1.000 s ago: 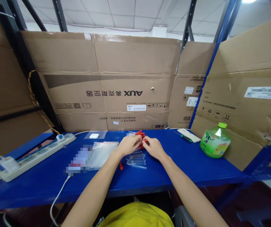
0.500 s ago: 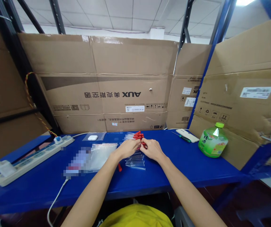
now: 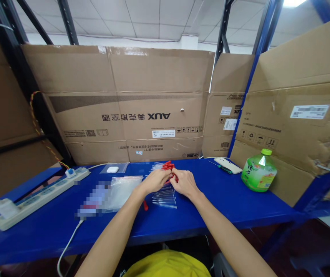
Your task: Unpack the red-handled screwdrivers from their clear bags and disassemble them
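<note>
My left hand (image 3: pixel 158 181) and my right hand (image 3: pixel 183 181) meet over the middle of the blue table, fingers closed and fingertips almost touching. Between them my right fingers pinch a red rubber bulb, mostly covered. My left fingers grip a thin clear tube, largely hidden by the hand. Just beyond lies a pile of red rubber bulbs (image 3: pixel 168 164), with clear tubes (image 3: pixel 155 166) to its left. Several clear glass dropper tubes (image 3: pixel 165 201) lie in a row below the hands. One loose red bulb (image 3: pixel 145 205) rests beside my left forearm.
Clear plastic bags (image 3: pixel 124 192) lie left, beside a blurred-out object (image 3: pixel 94 200) with a white cable. A power strip (image 3: pixel 43 196) runs along the left. A white case (image 3: pixel 113 169), a screwdriver (image 3: pixel 224 169), a white phone-like slab (image 3: pixel 232 165) and a green bottle (image 3: pixel 259 171) stand or lie farther off.
The hands stay together in nearly the same place, with only slight finger movement. The view has shifted slightly; the tubes and bulbs on the table look unchanged.
</note>
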